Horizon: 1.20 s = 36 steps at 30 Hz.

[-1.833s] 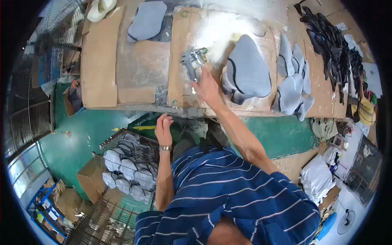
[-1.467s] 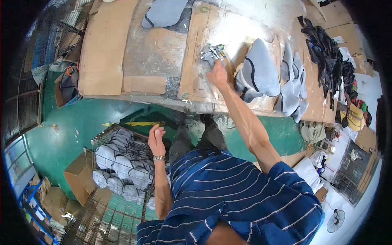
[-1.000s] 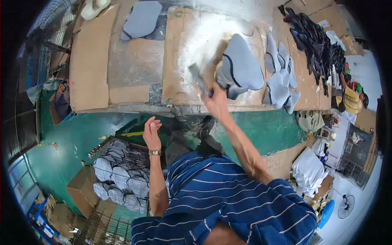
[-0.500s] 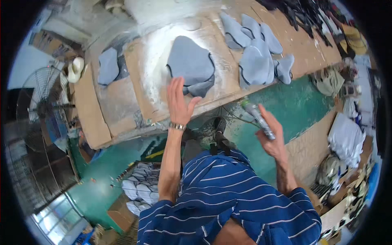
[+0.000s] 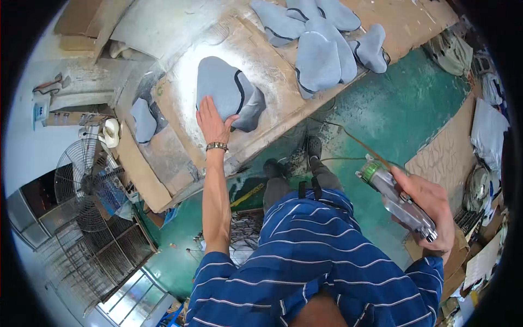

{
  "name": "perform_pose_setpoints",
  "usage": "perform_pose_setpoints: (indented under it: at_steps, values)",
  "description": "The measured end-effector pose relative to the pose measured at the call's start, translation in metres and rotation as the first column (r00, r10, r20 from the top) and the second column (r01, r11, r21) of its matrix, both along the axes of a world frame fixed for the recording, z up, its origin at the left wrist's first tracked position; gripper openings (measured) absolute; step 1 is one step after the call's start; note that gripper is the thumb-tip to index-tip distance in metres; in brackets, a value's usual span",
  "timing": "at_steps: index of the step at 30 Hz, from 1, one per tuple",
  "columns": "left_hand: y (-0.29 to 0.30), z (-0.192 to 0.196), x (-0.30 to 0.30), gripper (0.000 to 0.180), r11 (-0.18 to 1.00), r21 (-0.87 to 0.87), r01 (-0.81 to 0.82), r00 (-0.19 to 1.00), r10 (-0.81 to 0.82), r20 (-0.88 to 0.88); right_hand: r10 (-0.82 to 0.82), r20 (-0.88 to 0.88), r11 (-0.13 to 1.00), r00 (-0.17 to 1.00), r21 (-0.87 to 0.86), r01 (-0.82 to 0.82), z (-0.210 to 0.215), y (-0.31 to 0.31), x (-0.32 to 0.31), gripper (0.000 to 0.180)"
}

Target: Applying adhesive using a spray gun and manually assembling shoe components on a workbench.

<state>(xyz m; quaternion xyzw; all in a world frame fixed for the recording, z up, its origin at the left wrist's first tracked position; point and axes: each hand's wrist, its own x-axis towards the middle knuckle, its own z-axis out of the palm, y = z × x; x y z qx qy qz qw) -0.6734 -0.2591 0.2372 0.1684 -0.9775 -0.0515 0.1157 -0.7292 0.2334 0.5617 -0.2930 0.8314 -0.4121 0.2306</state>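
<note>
My left hand [image 5: 215, 124], a metal watch on its wrist, lies flat with fingers outstretched on the near edge of a grey fabric shoe upper [image 5: 220, 84]. That upper has a black-trimmed opening and rests on a cardboard sheet [image 5: 272, 101] coated in white residue. Off to the right, beyond the table's edge, my right hand [image 5: 433, 204] is closed round a silver spray gun [image 5: 397, 199] with a green ring at its front end. The gun is held over the floor, apart from the upper.
Several more grey uppers [image 5: 321, 62] lie overlapping at the table's right, and one grey piece [image 5: 143, 121] lies at its left. A large fan [image 5: 86, 182] stands by the left end. Thin hoses [image 5: 357, 140] cross the green floor. Bags and cardboard line the right side.
My right hand has swung the spray gun right and back toward my body, away from the table. My left hand has shifted farther onto the upper, which has turned a little. The view has shifted.
</note>
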Motion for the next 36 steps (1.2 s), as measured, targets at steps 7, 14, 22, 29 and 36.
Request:
perform_pose_setpoints:
  at_steps: [7, 14, 22, 29, 36]
  values:
    - [-0.003, 0.002, 0.006, 0.129, 0.999, 0.023, 0.043, 0.999, -0.043, 0.01, -0.07, -0.158, 0.997, 0.985, 0.015, 0.073, 0.004, -0.006, 0.007, 0.067]
    - [-0.007, 0.015, 0.02, 0.139, 0.983, 0.161, 0.086, 0.994, -0.073, -0.08, -0.111, -0.277, 0.991, 0.954, 0.043, 0.128, 0.024, -0.041, 0.019, 0.061]
    - [0.032, -0.007, 0.137, 0.076, 0.883, 0.468, 0.027, 0.912, 0.17, -0.373, -0.152, -0.166, 0.98, 0.974, 0.106, 0.171, 0.036, -0.1, 0.039, 0.063]
    - [0.048, -0.126, 0.325, 0.046, 0.444, 0.806, -0.392, 0.903, 0.352, 0.245, 0.031, -0.336, 0.987, 0.941, 0.16, 0.025, 0.059, -0.158, 0.072, 0.073]
    - [0.064, -0.237, 0.489, 0.043, 0.409, 0.591, -0.695, 0.703, 0.218, 0.677, 0.091, -0.378, 0.975, 0.921, 0.223, -0.004, 0.079, -0.204, 0.121, 0.072]
